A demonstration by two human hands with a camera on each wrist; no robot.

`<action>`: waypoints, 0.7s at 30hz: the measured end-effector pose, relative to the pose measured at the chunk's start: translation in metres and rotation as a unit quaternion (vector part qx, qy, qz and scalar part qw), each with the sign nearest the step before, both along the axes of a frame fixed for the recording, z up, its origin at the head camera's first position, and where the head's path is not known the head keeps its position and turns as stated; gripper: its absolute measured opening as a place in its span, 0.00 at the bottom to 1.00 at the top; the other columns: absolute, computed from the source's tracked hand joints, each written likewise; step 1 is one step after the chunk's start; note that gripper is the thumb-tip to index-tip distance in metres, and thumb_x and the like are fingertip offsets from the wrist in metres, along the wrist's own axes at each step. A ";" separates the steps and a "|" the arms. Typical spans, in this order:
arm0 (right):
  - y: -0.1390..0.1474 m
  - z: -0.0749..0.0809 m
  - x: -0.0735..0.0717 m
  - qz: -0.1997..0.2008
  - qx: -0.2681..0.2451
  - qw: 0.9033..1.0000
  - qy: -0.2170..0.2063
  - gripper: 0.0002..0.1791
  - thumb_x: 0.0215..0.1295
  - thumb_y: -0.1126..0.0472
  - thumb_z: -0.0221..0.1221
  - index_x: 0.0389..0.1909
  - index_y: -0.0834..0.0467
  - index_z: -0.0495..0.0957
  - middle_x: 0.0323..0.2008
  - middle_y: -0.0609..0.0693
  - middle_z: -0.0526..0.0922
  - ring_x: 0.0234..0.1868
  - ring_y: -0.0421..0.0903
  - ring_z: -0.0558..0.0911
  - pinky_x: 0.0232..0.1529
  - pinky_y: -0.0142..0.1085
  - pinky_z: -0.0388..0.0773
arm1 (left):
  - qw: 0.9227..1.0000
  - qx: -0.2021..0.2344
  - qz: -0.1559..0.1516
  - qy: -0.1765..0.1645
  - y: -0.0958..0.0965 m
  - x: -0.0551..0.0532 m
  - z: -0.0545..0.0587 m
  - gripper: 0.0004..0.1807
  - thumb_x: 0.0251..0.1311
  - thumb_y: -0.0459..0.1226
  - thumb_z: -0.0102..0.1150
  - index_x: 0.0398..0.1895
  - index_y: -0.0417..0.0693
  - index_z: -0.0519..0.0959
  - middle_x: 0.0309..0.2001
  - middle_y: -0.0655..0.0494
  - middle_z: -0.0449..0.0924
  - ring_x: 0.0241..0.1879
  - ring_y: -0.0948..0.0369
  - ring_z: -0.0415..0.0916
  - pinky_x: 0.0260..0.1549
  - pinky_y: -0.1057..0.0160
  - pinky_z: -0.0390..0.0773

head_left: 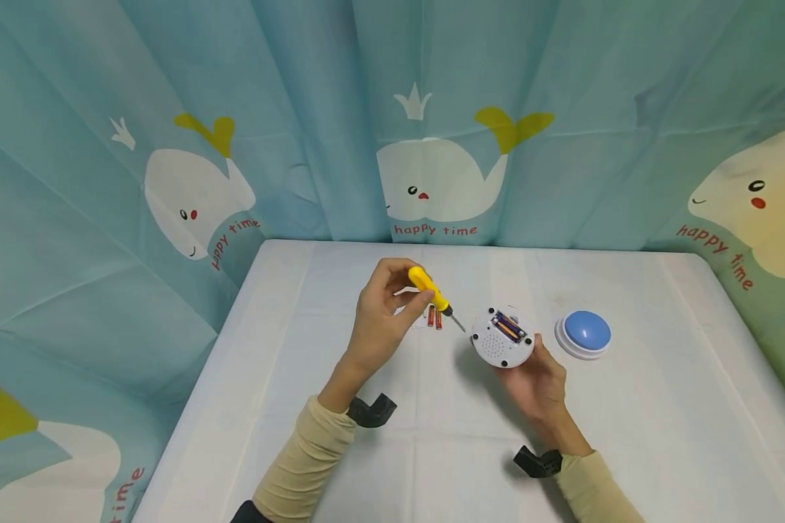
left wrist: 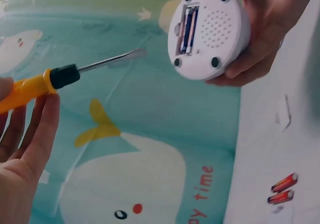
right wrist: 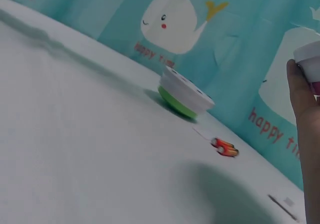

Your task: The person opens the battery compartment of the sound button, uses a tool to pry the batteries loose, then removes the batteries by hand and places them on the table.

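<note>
My left hand [head_left: 381, 319] grips a yellow-handled screwdriver [head_left: 427, 284] between thumb and fingers. Its metal shaft points right and down, the tip just short of a white round button device [head_left: 493, 347]. That device is held up in my right hand [head_left: 538, 383], underside facing the head camera. Small black feet and a speaker grille show there, along with an uncovered battery compartment [left wrist: 188, 30] that has batteries inside. In the right wrist view only the device's white edge [right wrist: 309, 59] and a bit of reddish colour beneath it show.
Two orange-red batteries [head_left: 435, 317] lie on the white table. Beside them a white-and-green device [right wrist: 184, 93] rests underside up, mostly behind my left hand in the head view. A blue-topped button [head_left: 587, 331] stands at right. A thin dark stick [right wrist: 283, 207] lies on the table.
</note>
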State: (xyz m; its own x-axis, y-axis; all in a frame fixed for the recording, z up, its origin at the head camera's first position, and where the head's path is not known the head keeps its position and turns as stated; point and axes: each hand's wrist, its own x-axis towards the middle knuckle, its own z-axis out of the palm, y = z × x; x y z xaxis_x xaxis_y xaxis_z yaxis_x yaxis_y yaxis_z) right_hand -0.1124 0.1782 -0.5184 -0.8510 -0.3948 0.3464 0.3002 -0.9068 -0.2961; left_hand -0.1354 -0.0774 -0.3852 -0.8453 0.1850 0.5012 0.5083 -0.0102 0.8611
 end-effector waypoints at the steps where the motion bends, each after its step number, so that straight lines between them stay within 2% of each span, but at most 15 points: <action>1: -0.001 0.000 0.001 0.006 -0.007 1.000 -0.003 0.28 0.82 0.55 0.34 0.78 0.55 0.59 0.76 0.55 0.69 0.76 0.54 0.70 0.77 0.49 0.67 | 1.000 0.007 0.004 -0.007 0.001 0.000 -0.001 0.20 0.66 0.23 0.63 0.58 0.31 0.69 0.51 0.36 0.76 0.49 0.58 0.81 0.50 0.66 0.86; 5: -0.007 -0.002 0.002 0.022 -0.027 0.999 -0.007 0.29 0.83 0.52 0.33 0.79 0.56 0.57 0.77 0.56 0.67 0.78 0.56 0.68 0.79 0.52 0.64 | 0.999 0.034 0.015 -0.029 0.003 -0.001 -0.006 0.20 0.67 0.23 0.61 0.58 0.30 0.68 0.53 0.34 0.74 0.50 0.56 0.80 0.51 0.68 0.85; 12: -0.015 -0.004 0.006 0.041 -0.015 0.999 -0.005 0.29 0.83 0.50 0.31 0.79 0.53 0.59 0.77 0.54 0.67 0.77 0.56 0.69 0.79 0.50 0.65 | 0.995 0.067 0.017 -0.077 0.012 0.001 -0.018 0.18 0.68 0.25 0.60 0.57 0.30 0.67 0.54 0.30 0.73 0.50 0.57 0.79 0.51 0.68 0.85; 17: -0.019 -0.005 0.007 0.049 -0.008 0.999 -0.008 0.29 0.83 0.50 0.30 0.79 0.50 0.60 0.76 0.53 0.68 0.76 0.55 0.70 0.78 0.51 0.65 | 0.992 0.082 0.003 -0.091 0.019 0.003 -0.027 0.18 0.68 0.26 0.60 0.55 0.31 0.66 0.53 0.33 0.72 0.50 0.58 0.79 0.51 0.67 0.85; 21: -0.021 -0.006 0.008 0.045 0.000 0.999 -0.010 0.28 0.84 0.51 0.32 0.79 0.49 0.59 0.76 0.52 0.68 0.76 0.54 0.70 0.77 0.51 0.66 | 0.992 0.089 -0.014 -0.092 0.025 0.004 -0.031 0.17 0.68 0.26 0.61 0.54 0.32 0.66 0.52 0.31 0.71 0.50 0.59 0.78 0.48 0.68 0.85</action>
State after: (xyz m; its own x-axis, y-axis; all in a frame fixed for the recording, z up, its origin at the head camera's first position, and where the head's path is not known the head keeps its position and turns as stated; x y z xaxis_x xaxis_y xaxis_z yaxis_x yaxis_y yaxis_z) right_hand -0.1046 0.1576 -0.5240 -0.8194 -0.4694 0.3291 0.3860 -0.8762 -0.2886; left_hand -0.1311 -0.0523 -0.4160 -0.9214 0.1324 0.3654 0.3397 -0.1826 0.9227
